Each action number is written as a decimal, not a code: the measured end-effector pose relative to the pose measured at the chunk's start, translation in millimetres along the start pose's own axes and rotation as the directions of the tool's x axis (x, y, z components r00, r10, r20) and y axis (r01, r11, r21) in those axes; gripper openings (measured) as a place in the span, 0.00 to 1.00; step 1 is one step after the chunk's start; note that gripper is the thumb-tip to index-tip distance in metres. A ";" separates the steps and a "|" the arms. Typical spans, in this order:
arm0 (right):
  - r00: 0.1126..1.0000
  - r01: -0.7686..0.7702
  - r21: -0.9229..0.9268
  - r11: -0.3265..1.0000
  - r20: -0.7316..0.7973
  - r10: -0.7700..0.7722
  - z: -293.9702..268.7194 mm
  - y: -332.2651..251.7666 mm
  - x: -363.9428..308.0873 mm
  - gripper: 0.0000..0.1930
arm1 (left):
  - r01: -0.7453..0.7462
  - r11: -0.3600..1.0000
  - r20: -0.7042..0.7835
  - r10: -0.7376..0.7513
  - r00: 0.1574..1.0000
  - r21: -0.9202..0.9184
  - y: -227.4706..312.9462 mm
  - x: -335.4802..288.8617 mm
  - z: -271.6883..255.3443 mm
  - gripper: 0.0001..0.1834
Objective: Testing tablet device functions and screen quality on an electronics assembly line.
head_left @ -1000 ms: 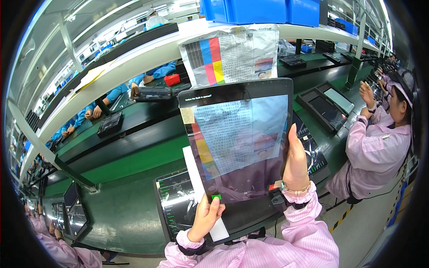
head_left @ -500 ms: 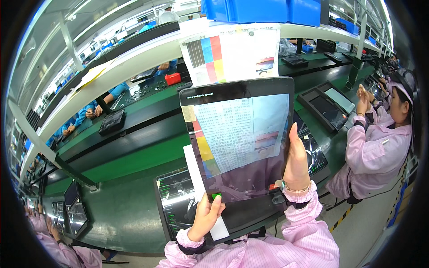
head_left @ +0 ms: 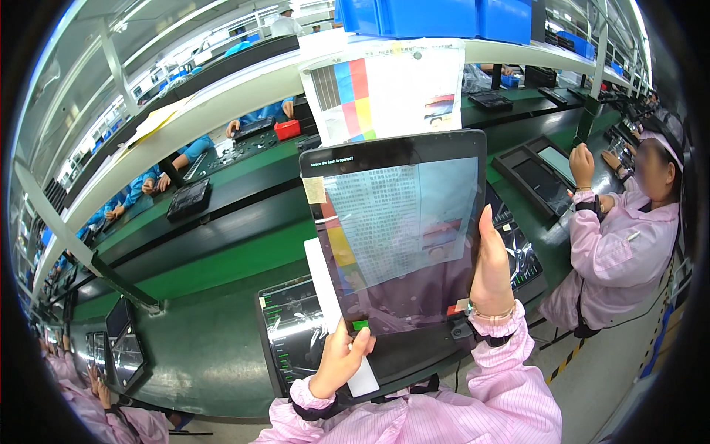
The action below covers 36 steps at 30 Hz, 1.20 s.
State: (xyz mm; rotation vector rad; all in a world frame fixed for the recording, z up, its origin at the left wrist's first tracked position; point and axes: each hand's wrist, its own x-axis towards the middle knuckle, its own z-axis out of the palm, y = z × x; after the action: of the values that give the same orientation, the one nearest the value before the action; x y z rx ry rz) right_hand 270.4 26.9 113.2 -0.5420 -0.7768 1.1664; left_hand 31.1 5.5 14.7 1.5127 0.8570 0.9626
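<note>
I hold a black tablet [head_left: 403, 229] upright in front of me, its screen showing a picture of the paper chart behind it. My right hand [head_left: 493, 263] grips its right edge. My left hand [head_left: 340, 360] holds its lower left corner, thumb by a small green square on the screen. A printed chart [head_left: 388, 89] with colour bars hangs from the white shelf [head_left: 185, 103] above the tablet. A white strip [head_left: 325, 296] runs along the tablet's left side.
A second tablet [head_left: 292, 333] lies on the green workbench [head_left: 207, 348] below left. Black trays [head_left: 536, 174] stand at the right, where a person in a pink coat [head_left: 621, 244] sits working. More workers sit across the far bench. Blue bins [head_left: 444, 15] top the shelf.
The tablet has risen slightly and tilted closer to the chart. Both hands keep their grip. The person on the right has moved a hand over the trays.
</note>
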 end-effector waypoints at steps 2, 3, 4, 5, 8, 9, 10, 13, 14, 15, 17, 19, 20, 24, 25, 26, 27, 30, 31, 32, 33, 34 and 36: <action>0.999 -0.034 -0.010 0.999 0.030 0.035 0.7 -1.1 -1.7 0.26 | -0.019 0.995 0.011 0.018 1.000 0.094 9.0 1.2 -2.4 0.18; 0.999 -0.036 -0.010 0.999 0.034 0.036 0.9 -1.0 -2.9 0.26 | -0.038 0.981 0.023 0.034 0.999 0.190 13.4 2.6 -4.0 0.19; 0.998 -0.049 -0.031 0.998 0.039 0.050 1.0 -0.4 -4.5 0.26 | -0.039 0.981 0.016 0.036 0.999 0.190 13.4 4.8 -6.7 0.19; 0.996 -0.067 -0.048 0.997 0.052 0.069 2.1 2.4 -6.2 0.25 | -0.094 0.968 -0.004 0.097 0.995 0.234 11.8 5.7 -11.2 0.19; 0.990 -0.129 -0.028 0.991 -0.060 0.127 -4.6 18.7 -16.6 0.24 | -0.137 0.978 -0.055 0.147 0.988 0.157 29.7 8.8 -15.3 0.19; 0.990 -0.134 -0.014 0.991 -0.048 0.133 -3.0 19.4 -20.9 0.22 | -0.130 0.991 -0.067 0.131 0.989 0.026 37.4 12.4 -14.4 0.20; 0.987 -0.149 -0.014 0.989 -0.063 0.148 -1.3 25.8 -23.2 0.22 | -0.176 0.984 -0.086 0.177 0.980 0.016 40.8 14.5 -16.7 0.19; 0.975 -0.212 -0.002 0.977 -0.071 0.211 -9.8 48.7 -29.4 0.21 | -0.181 0.983 -0.157 0.181 0.971 0.010 51.0 19.5 -24.6 0.19; 0.966 -0.246 0.010 0.969 -0.082 0.246 -13.2 54.8 -32.6 0.20 | -0.163 0.985 -0.184 0.170 0.968 0.053 52.9 20.0 -26.5 0.19; 0.964 -0.256 0.009 0.967 -0.070 0.256 -13.4 59.2 -36.6 0.20 | -0.161 0.985 -0.199 0.169 0.965 0.056 51.7 18.0 -25.7 0.19; 0.949 -0.304 0.053 0.951 -0.070 0.307 -13.9 65.0 -41.7 0.19 | -0.133 0.988 -0.225 0.113 0.968 -0.076 48.5 18.6 -22.6 0.22; 0.942 -0.320 0.074 0.944 -0.076 0.326 -17.1 68.3 -44.9 0.19 | -0.115 0.989 -0.219 0.092 0.971 -0.097 43.0 16.5 -22.5 0.23; 0.945 -0.312 0.020 0.950 -0.099 0.312 -22.9 70.8 -45.6 0.19 | -0.046 0.989 -0.228 0.012 0.974 -0.143 43.9 14.6 -21.2 0.23; 0.936 -0.332 -0.070 0.941 -0.146 0.319 -25.4 56.8 -52.3 0.19 | -0.030 0.998 -0.222 0.041 0.974 0.052 20.6 7.1 -18.5 0.27; 0.933 -0.333 -0.075 0.940 -0.172 0.316 -30.1 55.6 -54.8 0.19 | -0.165 0.971 -0.177 0.196 0.965 0.174 5.4 2.2 -18.4 0.29; 0.921 -0.349 -0.127 0.928 -0.227 0.315 -43.9 53.4 -56.2 0.19 | -0.062 0.998 -0.191 0.064 0.979 0.016 8.9 -6.0 -15.0 0.34; 0.911 -0.381 -0.076 0.921 -0.200 0.361 -47.3 46.8 -57.3 0.19 | -0.146 0.985 -0.223 0.162 0.961 0.087 13.4 -9.7 -13.0 0.36; 0.901 -0.392 -0.143 0.909 -0.261 0.348 -63.8 43.7 -52.4 0.21 | -0.071 0.830 -0.203 0.216 0.955 0.554 -3.2 -22.9 -14.6 0.38; 0.899 -0.392 -0.147 0.908 -0.271 0.344 -76.5 44.4 -50.1 0.21 | -0.067 0.654 -0.122 0.239 0.963 0.754 -6.6 -25.2 -9.3 0.39; 0.890 -0.425 -0.145 0.894 -0.245 0.384 -89.5 48.8 -44.8 0.21 | -0.067 0.429 -0.042 0.241 0.970 0.901 -11.0 -28.4 -4.2 0.41; 0.880 -0.457 -0.143 0.878 -0.217 0.423 -98.0 55.0 -40.6 0.21 | -0.067 0.433 -0.043 0.238 0.970 0.899 -17.1 -32.4 1.0 0.41; 0.885 -0.441 -0.235 0.866 -0.271 0.378 -101.0 62.9 -34.4 0.21 | -0.098 0.442 -0.008 0.232 0.973 0.892 -24.2 -33.0 4.0 0.42; 0.878 -0.461 -0.267 0.847 -0.276 0.391 -98.9 70.8 -27.5 0.21 | -0.126 0.428 0.034 0.215 0.976 0.895 -28.8 -37.1 10.7 0.43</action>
State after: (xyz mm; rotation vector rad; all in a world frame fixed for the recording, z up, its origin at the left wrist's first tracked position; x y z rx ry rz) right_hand 299.5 24.7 -8.1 -1.1472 -0.6826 1.3686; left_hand 25.2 -28.3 -19.2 2.5416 1.4362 0.7075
